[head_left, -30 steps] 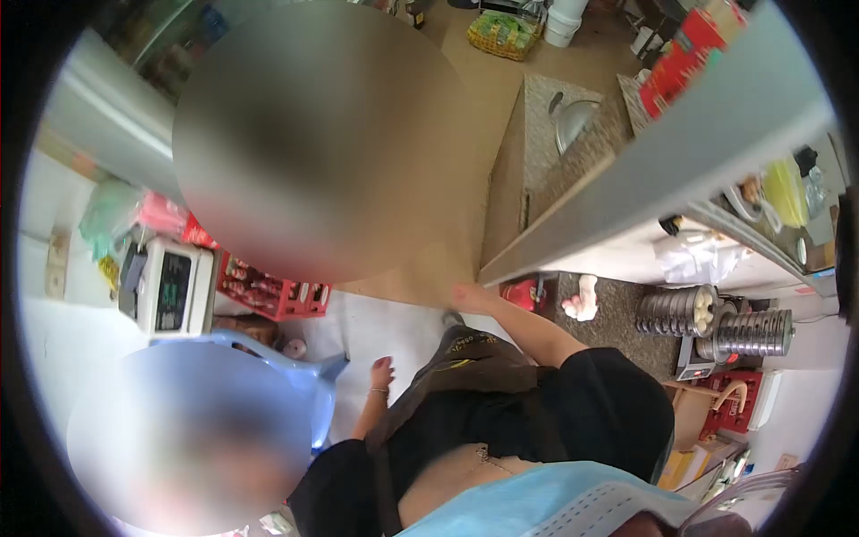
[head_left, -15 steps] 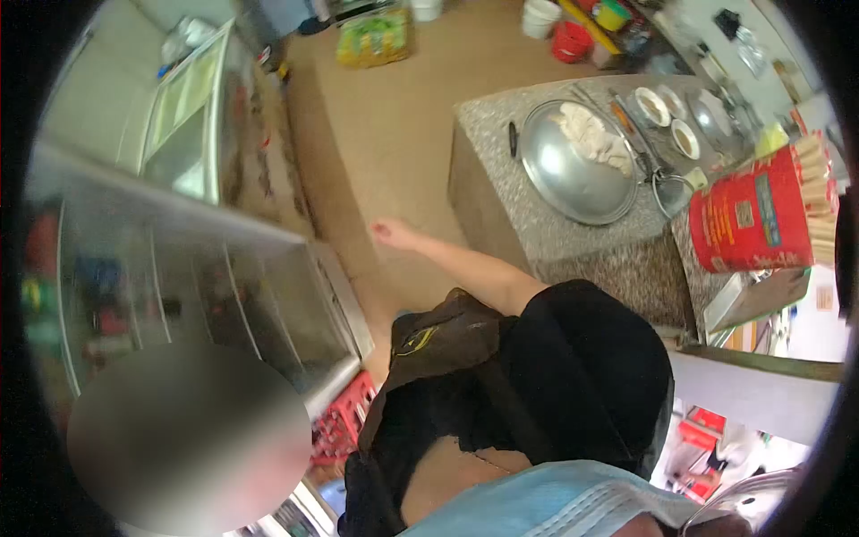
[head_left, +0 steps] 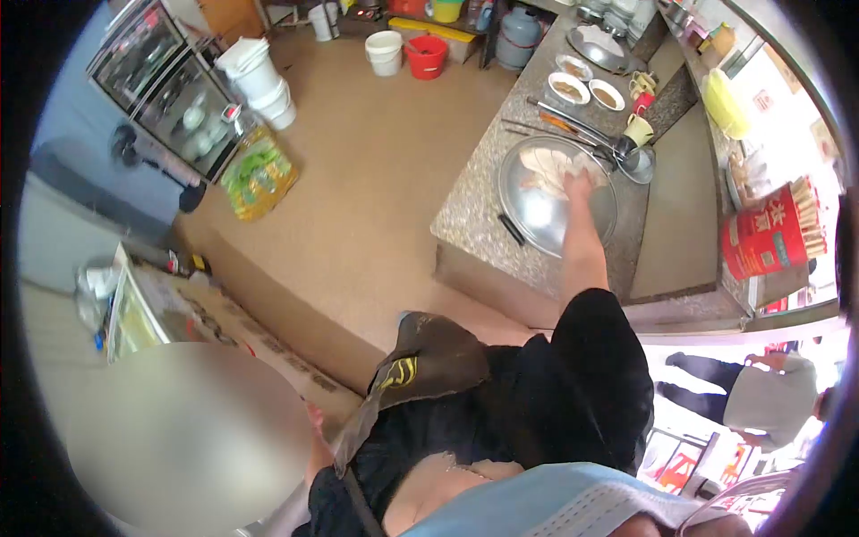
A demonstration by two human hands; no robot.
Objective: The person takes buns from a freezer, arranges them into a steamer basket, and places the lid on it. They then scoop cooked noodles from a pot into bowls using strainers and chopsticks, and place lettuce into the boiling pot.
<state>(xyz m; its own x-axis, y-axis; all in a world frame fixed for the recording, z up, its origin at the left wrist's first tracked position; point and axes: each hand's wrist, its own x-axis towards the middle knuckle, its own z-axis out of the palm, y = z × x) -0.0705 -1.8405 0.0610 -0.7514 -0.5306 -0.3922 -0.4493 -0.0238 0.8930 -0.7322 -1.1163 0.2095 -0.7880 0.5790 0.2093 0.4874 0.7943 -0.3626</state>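
Observation:
My right arm reaches out over the stone counter, and my right hand (head_left: 580, 182) is closed on a pale cloth (head_left: 544, 170). The cloth lies on a large round metal lid (head_left: 534, 210) with a black handle at its edge. Beside the lid are long-handled utensils (head_left: 573, 123) and small white bowls (head_left: 569, 89). Low on the left, near my apron, a small part of my left hand (head_left: 315, 415) shows at the edge of a blurred patch; its fingers cannot be made out.
A red tub of sticks (head_left: 771, 234) stands on the right ledge. Beyond the counter are a gas cylinder (head_left: 519, 38), a red bucket (head_left: 427, 56) and white buckets (head_left: 384, 52). A yellow basket of greens (head_left: 259, 174) sits on the floor. Another person (head_left: 769, 400) is at the lower right.
The view has moved from the doorway into the kitchen, up to the counter. My right hand has gone from hanging over the floor to gripping the cloth on the lid.

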